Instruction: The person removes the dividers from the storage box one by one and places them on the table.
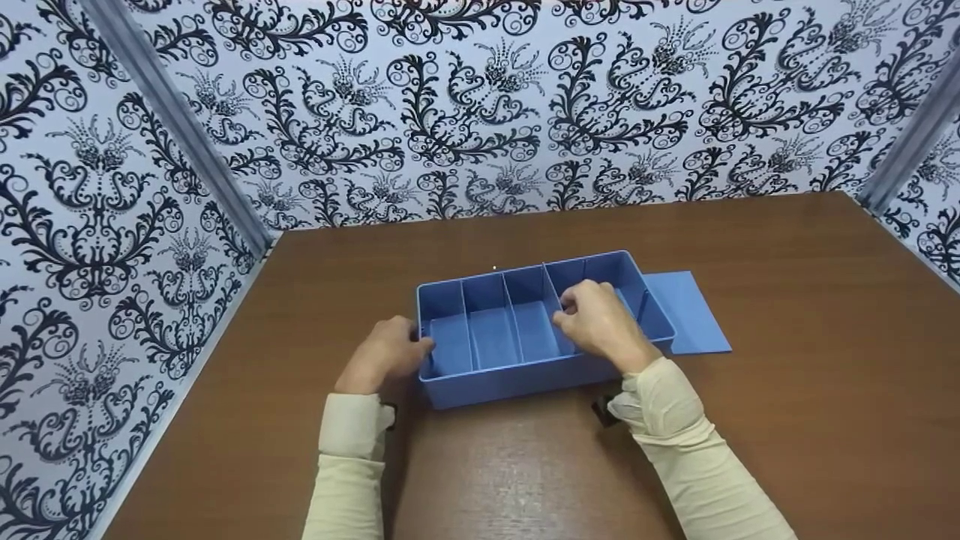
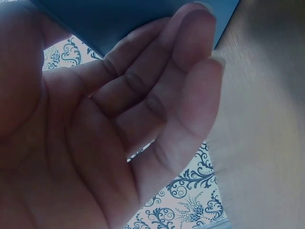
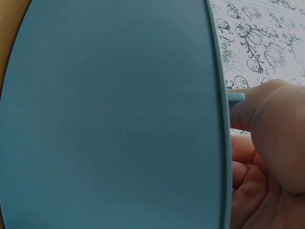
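A blue box [image 1: 517, 379] with thin upright dividers [image 1: 513, 319] across it lies on the brown table. At its left end my left hand [image 1: 386, 349] grips the end wall, thumb inside and fingers outside; the left wrist view has the fingers [image 2: 190, 52] against the blue wall [image 2: 100, 19]. My right hand [image 1: 600, 319] reaches over the box's near wall and pinches the right-hand divider near its top edge. In the right wrist view the box's side [image 3: 114, 114] hides part of the right hand [image 3: 271, 143], and the fingertips are hidden.
A flat blue panel [image 1: 694, 315] lies on the table [image 1: 810, 322] against the box's right end, partly hidden by it. Patterned walls [image 1: 480, 112] stand behind the table and at the left.
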Demonstrator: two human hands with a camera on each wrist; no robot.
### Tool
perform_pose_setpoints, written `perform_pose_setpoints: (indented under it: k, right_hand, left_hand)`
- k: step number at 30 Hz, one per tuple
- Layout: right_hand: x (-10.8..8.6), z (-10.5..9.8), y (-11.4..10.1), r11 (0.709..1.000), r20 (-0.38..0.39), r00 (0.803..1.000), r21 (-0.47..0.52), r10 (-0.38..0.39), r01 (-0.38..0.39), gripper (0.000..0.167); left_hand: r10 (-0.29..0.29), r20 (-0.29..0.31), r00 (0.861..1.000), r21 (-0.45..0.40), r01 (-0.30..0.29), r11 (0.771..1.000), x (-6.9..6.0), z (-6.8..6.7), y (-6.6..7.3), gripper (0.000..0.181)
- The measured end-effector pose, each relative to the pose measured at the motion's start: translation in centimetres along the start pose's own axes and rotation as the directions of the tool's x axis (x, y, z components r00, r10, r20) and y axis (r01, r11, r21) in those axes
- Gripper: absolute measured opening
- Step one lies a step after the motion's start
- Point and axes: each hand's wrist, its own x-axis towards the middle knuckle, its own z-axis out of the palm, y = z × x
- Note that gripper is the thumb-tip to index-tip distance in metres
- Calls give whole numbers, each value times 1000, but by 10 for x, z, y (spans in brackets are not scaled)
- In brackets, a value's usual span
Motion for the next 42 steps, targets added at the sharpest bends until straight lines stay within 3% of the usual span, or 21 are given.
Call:
perform_pose_setpoints:
  k: [8,15,36,42]
  right_hand:
    - [-1,-1,-1,1000,-10,1000,2,-1,1,11]
    - [-1,0,0,997,-83,994,-15,-76,75,12]
    - [-3,-3,-2,997,-81,994,25,-71,73,12]
    - [-3,-4,-3,993,-119,987,32,-105,110,16]
  left_hand:
    - [-4,-4,1000,-10,4,1000,0,1,0,27]
    - [33,-26,999,27,-32,999,0,0,-1,28]
    - [16,-16,1000,6,-16,1000,-1,0,-1,31]
    - [18,-13,1000,16,-17,1000,-1,0,-1,29]
